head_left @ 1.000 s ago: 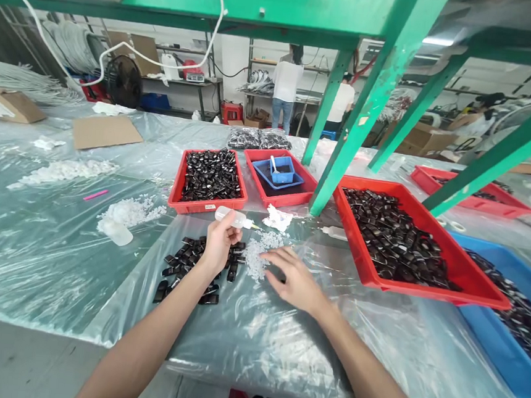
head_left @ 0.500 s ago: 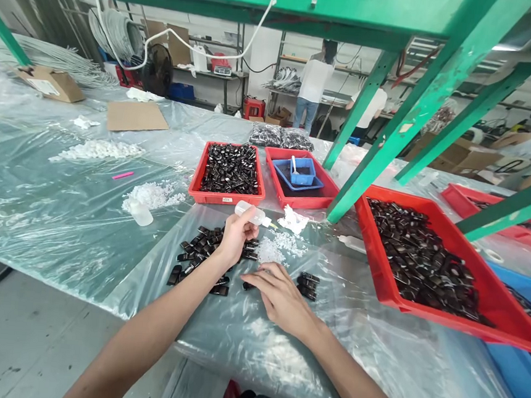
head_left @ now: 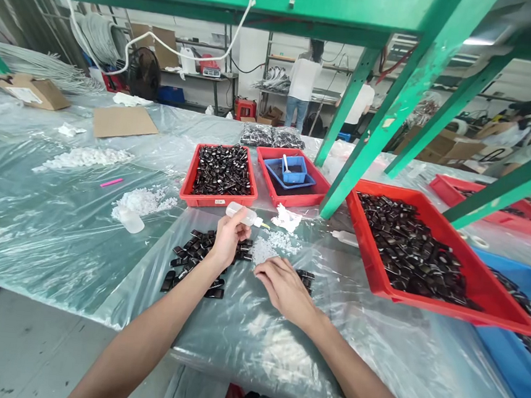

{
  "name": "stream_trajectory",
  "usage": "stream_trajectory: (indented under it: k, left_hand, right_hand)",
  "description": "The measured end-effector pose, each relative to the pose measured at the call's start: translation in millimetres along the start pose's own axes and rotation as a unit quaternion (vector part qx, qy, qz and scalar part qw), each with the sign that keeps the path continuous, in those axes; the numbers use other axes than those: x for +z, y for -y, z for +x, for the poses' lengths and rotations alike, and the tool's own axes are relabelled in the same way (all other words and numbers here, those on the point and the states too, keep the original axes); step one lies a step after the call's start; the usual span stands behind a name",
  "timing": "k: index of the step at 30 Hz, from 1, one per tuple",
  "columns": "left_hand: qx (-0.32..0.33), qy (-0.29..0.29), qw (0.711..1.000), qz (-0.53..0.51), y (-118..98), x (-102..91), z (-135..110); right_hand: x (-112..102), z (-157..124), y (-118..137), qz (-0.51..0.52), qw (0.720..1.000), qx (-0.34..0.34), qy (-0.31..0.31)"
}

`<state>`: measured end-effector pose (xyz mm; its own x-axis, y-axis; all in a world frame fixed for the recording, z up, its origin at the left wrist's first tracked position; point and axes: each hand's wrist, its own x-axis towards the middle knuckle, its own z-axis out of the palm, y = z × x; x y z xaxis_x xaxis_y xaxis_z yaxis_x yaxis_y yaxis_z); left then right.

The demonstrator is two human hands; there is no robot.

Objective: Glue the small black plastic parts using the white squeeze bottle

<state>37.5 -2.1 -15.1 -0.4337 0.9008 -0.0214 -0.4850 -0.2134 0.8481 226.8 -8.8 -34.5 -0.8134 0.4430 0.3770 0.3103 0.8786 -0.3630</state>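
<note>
My left hand [head_left: 227, 239] is closed round a small clear squeeze bottle [head_left: 241, 213] with a thin nozzle pointing right. It hovers over a heap of small black parts [head_left: 195, 258] on the plastic-covered table [head_left: 58, 230]. My right hand [head_left: 283, 288] rests on the table with fingers curled, its fingertips at the edge of a small pile of white bits [head_left: 268, 246]. A few black parts [head_left: 305, 279] lie just right of that hand. What its fingertips pinch, if anything, is too small to see.
Two red trays stand beyond the hands, one full of black parts [head_left: 221, 171], one holding a blue dish [head_left: 291, 171]. A large red tray [head_left: 419, 253] and a blue bin [head_left: 516, 307] lie right. Green frame legs [head_left: 369, 127] rise from the table. People stand at far shelves.
My right hand has drawn back from the white pile toward me and curled its fingers. The left hand keeps the bottle in place. The view shifted slightly.
</note>
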Motion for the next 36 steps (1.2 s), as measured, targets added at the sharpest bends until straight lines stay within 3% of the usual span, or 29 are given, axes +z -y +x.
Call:
stream_trajectory:
  k: [4,8,17,21,29,33,36]
  left_hand:
    - [-0.003,-0.005,1.000,0.001,0,0.8,-1]
    - [-0.009,-0.004,1.000,0.000,-2,3.3,-3]
    - [-0.003,0.007,1.000,0.012,1,1.5,-2]
    - [-0.005,0.003,1.000,0.011,2,0.3,-1]
    - [-0.009,-0.002,1.000,0.014,0,2.7,-3]
    - [-0.005,0.002,1.000,0.011,1,2.8,-4]
    - [-0.002,0.008,1.000,0.020,2,2.3,-4]
  right_hand:
    - [-11,-2,-17,0.034,0.994,0.098,-0.045]
    - [-13,-3,-31,0.044,0.987,0.149,-0.051]
    - [-3,-2,-33,0.053,0.985,0.164,-0.017]
    - [-8,-2,-34,0.100,0.982,0.154,-0.041]
    - [-6,-3,-41,0.296,0.924,0.210,-0.123]
    - [-3,0,-42,0.379,0.884,0.243,-0.127]
    - [-3,1,-41,0.396,0.875,0.249,-0.124]
